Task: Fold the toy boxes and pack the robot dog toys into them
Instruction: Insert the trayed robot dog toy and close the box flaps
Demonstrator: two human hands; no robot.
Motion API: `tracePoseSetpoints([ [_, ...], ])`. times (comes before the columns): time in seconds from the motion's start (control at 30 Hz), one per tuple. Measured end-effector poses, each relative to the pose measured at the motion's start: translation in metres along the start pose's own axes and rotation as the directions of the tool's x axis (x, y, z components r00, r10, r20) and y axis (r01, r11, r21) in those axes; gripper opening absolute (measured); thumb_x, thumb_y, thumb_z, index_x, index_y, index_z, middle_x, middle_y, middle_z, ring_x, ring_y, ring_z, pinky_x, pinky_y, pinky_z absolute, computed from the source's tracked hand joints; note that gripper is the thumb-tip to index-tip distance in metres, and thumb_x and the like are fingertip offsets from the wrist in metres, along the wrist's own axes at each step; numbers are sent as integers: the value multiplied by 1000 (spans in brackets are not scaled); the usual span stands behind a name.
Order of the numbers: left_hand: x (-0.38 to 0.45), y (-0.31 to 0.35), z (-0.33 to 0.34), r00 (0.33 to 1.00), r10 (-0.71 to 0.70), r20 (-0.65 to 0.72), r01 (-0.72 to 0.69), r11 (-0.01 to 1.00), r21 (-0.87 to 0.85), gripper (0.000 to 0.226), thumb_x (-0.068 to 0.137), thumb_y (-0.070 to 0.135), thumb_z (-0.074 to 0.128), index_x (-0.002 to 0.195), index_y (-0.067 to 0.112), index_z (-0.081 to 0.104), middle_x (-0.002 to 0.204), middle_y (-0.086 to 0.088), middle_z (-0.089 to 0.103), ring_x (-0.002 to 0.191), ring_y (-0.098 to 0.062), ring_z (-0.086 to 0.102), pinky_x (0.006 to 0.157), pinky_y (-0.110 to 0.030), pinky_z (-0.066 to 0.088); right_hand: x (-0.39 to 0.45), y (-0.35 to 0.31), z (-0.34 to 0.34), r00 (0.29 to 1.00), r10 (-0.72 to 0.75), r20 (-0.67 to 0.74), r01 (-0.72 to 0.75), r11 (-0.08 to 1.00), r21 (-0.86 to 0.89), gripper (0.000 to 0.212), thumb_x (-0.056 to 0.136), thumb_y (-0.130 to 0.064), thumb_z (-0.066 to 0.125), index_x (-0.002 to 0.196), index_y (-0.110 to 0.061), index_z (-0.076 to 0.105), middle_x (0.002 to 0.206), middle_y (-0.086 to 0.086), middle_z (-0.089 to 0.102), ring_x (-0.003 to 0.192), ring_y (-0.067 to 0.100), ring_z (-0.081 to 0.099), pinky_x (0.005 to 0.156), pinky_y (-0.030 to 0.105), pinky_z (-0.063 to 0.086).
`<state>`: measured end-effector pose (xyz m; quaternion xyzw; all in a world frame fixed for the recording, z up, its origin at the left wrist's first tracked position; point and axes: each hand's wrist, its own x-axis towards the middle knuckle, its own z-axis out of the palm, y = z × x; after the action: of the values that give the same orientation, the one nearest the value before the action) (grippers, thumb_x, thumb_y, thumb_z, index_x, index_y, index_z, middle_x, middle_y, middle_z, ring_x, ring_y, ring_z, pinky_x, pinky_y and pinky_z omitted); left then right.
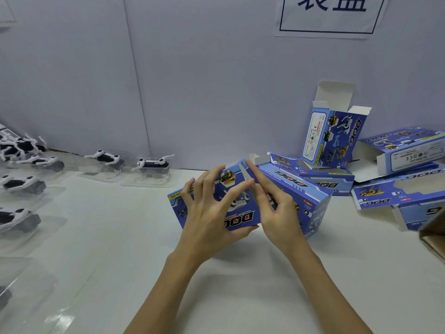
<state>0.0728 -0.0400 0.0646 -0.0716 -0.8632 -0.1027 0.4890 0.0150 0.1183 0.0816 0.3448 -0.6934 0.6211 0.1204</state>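
The box [243, 201] sits on the desk [120, 237] in front of the person, tilted up on one long edge so its end faces them, which puts the end flaps within easy reach of both hands. The left hand [212, 213] has its grip on the printed end panel: fingers spread over the top, thumb curled under the lower edge, bracing the carton so it cannot slide or collapse. The right hand [272, 208] pinches a pale inner flap [250, 186] near the box's upper corner, apparently to fold or tuck it in; the step looks like closing one end.

Robot dogs [151, 165] in clear trays wait in rows on the left, well apart from the box, likely staged for packing once boxes are shaped. Other boxes [334, 136] lie on the right, one upright with its top flaps open, others flat or half formed.
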Motion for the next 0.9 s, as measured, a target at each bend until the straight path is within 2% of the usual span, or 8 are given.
tracePoseSetpoints([
  [0.17, -1, 0, -1, 1000, -5, 9, 5, 1000, 3, 83, 72, 69, 82, 144, 39, 53, 160, -11, 35, 146, -30, 35, 108, -66, 31, 1, -1, 3, 1000, 2, 1, -2, 999, 36, 46, 106, -33, 53, 144, -59, 50, 124, -35, 62, 117, 5, 68, 63, 20, 61],
  [0.33, 0, 1, 1, 1000, -24, 15, 24, 1000, 14, 79, 74, 68, 81, 143, 35, 60, 161, -12, 37, 147, -32, 36, 109, -65, 30, 1, 2, 4, 1000, 11, 27, -13, 997, 74, 45, 107, -32, 51, 147, -54, 50, 131, -18, 64, 121, 14, 67, 67, 26, 64],
  [0.43, -1, 1, 1, 999, -30, 20, 30, 999, 22, 78, 75, 68, 80, 142, 33, 62, 161, -12, 37, 147, -33, 38, 110, -64, 30, 2, 3, 3, 998, 29, 60, -34, 995, 92, 45, 108, -32, 49, 147, -56, 49, 135, -9, 62, 123, 13, 66, 69, 25, 63],
  [0.67, 0, -1, -1, 999, -31, 21, 31, 999, 16, 76, 78, 66, 76, 145, 37, 53, 163, -12, 36, 148, -34, 37, 111, -65, 29, -2, -2, 11, 992, 31, 125, -52, 985, 166, 48, 112, -24, 41, 153, -51, 42, 147, -8, 49, 134, 4, 55, 80, 23, 61],
  [0.83, 0, -4, 1, 1000, -15, -17, 15, 999, 31, 79, 77, 72, 76, 145, 39, 53, 162, -9, 37, 147, -30, 37, 111, -61, 32, -2, -2, 4, 992, 38, 124, -76, 944, 322, 49, 111, -14, 46, 154, -37, 46, 150, -15, 54, 137, 9, 55, 83, 26, 61],
  [0.9, 0, -6, 2, 999, -21, -38, 22, 999, 26, 80, 77, 75, 74, 145, 42, 48, 163, -8, 37, 147, -28, 35, 111, -59, 33, 0, 0, -2, 990, 44, 132, -85, 943, 322, 49, 107, -15, 52, 152, -33, 49, 146, -15, 59, 134, 14, 59, 81, 29, 63],
])
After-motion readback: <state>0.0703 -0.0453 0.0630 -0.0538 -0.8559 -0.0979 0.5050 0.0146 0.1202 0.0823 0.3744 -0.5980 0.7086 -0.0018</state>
